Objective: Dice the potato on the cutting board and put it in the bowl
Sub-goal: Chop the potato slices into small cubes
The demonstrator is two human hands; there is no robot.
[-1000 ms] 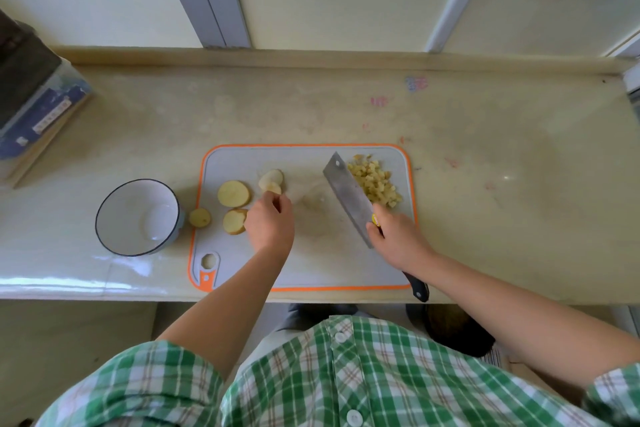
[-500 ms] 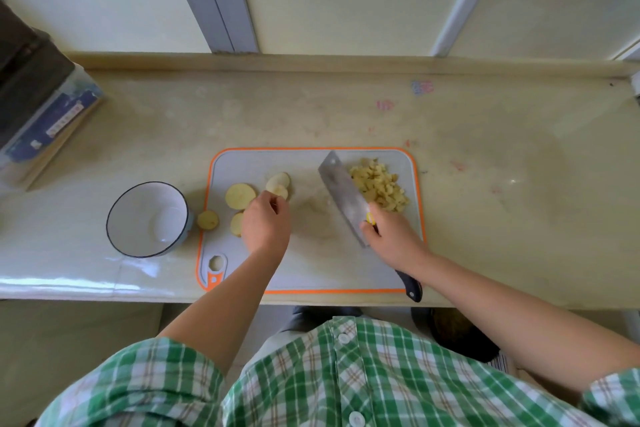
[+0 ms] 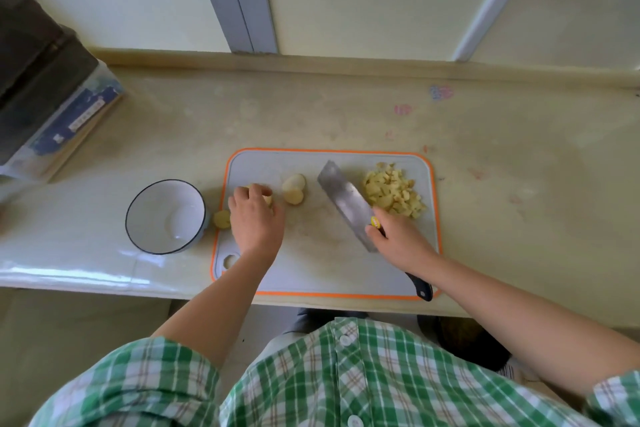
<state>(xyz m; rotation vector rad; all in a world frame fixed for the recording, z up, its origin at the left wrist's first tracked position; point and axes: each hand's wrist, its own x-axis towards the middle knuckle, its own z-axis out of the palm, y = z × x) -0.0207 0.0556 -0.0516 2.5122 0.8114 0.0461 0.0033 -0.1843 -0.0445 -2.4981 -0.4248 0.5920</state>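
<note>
A grey cutting board [image 3: 311, 253] with an orange rim lies at the counter's front edge. Diced potato [image 3: 394, 191] is heaped at its far right corner. Two potato slices [image 3: 294, 188] lie near the board's far middle, and one small slice [image 3: 221, 219] sits at its left rim. My left hand [image 3: 255, 218] lies over further slices at the board's left, fingers curled onto them; they are mostly hidden. My right hand [image 3: 398, 240] grips the cleaver [image 3: 346, 204], blade flat and pointing away beside the dice. An empty white bowl [image 3: 166, 217] stands left of the board.
A stack of dark boxes and books [image 3: 41, 87] sits at the far left of the counter. The beige counter [image 3: 519, 184] stretches right of the board, with a raised back ledge against the wall. The board's front edge meets the counter's front edge.
My left hand has moved left from the two far slices onto the slices nearer the bowl. The cleaver has stayed beside the diced pile.
</note>
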